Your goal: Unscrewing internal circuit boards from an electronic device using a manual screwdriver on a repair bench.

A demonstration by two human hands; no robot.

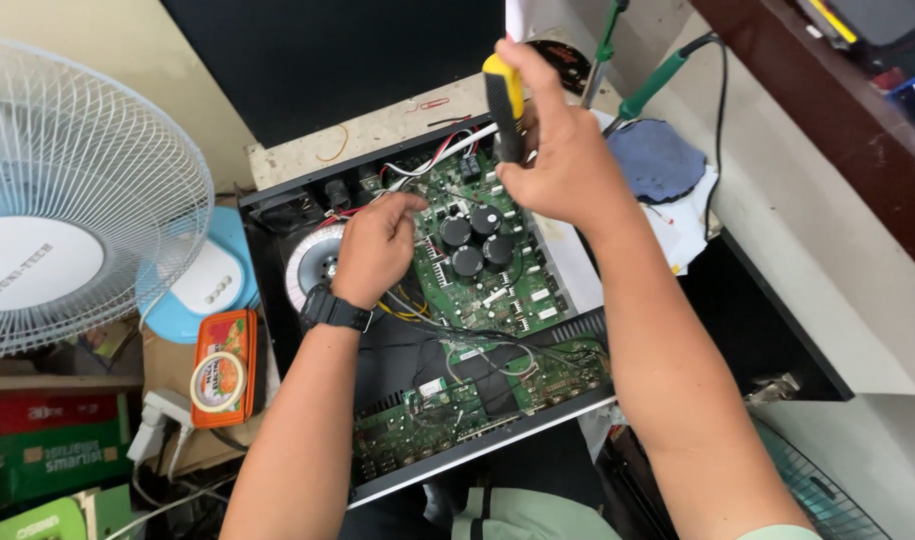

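**Hands working inside an opened amplifier chassis**

Head view: a person is leaning over an open black metal electronics chassis lying in the middle of the frame, its top cover already off and its insides exposed. The right hand, upper centre of the frame, is closing fully around a yellow-and-black-handled screwdriver, holding it upright with the tip pointing down at the back edge of the green circuit board with four black cylindrical capacitors; the tip itself is hidden behind the fingers, so whether it is sitting in a screw cannot be told. The left hand, wearing a black wristwatch, is resting knuckles-up with fingers curled loosely, fingertips touching the bundle of red and white wires just beside the round silver toroidal transformer; it is not visibly gripping anything. As a judgement, the work is looking mid-way: the case is open, but the boards are seated and the wiring is connected. A white fan is standing at the upper left, an orange tin at lower left.
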